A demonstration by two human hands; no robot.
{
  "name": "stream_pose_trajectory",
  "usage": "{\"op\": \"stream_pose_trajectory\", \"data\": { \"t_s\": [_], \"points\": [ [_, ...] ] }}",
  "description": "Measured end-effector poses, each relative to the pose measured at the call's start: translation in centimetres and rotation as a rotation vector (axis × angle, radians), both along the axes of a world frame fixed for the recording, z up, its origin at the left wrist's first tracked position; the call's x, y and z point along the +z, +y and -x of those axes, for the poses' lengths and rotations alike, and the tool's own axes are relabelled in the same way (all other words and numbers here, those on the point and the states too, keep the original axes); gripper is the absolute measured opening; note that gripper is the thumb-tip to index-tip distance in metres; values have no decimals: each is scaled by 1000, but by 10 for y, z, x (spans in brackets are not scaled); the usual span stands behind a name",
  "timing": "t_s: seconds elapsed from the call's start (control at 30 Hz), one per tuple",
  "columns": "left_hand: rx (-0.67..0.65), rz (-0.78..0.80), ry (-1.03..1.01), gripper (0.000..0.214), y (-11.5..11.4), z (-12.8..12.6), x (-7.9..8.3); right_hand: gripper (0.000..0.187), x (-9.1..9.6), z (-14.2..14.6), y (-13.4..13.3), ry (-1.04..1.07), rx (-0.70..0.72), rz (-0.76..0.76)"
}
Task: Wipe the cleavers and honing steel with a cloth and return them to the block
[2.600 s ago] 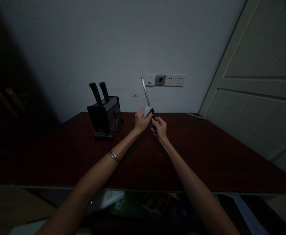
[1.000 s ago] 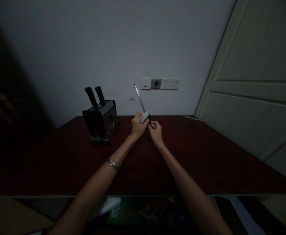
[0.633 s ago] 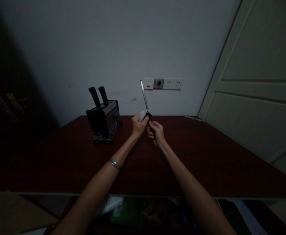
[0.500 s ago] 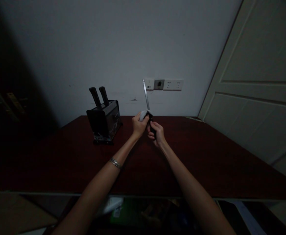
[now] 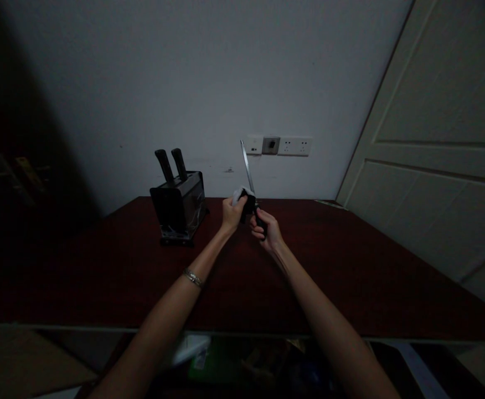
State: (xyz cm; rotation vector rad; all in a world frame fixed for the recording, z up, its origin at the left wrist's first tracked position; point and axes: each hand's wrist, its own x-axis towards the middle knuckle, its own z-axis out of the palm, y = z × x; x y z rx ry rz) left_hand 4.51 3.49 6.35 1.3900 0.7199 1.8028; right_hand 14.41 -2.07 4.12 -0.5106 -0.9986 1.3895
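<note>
My right hand is closed around the black handle of a sharpening steel. Its slim metal rod points up and slightly left, in front of the wall. Closed too, my left hand grips a white and black cloth right beside the base of the rod. Whether the cloth touches the metal there I cannot tell. Both hands are above the dark red tabletop. Left of them stands a knife block with two black-handled knives in it.
Behind the table is a pale wall with a row of sockets. A white panelled door borders the right side. Below the table's front edge, a green item lies among dim, unclear objects.
My left hand has shifted slightly left with the cloth, and more of the cloth's black part shows. The steel has tilted a little further left. The whole view has moved slightly.
</note>
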Motion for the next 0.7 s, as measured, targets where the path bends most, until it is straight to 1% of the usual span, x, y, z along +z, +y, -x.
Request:
{"op": "stream_pose_trajectory", "data": {
  "t_s": [0.13, 0.23, 0.3, 0.43, 0.53, 0.6, 0.7],
  "points": [
    [-134, 202, -140, 25, 7, 4, -6, 25, 1, -3, 1, -5, 5, -7],
    [-181, 319, -229, 26, 12, 7, -11, 24, 2, -5, 2, -18, -55, -34],
    [-158, 331, -235, 27, 14, 8, -14, 25, 2, -6, 4, -28, -109, -45],
    [-85, 297, -244, 27, 18, 10, -15, 29, -5, -8, 10, -47, -183, -25],
    [-56, 315, -324, 27, 22, 14, -14, 30, -10, -9, 14, -72, -219, -10],
    [-14, 333, -375, 28, 26, 17, -14, 31, -12, -10, 16, -92, -240, -6],
    [82, 264, -354, 29, 29, 21, -14, 33, -15, -8, 18, -130, -266, -4]
  ]
}}
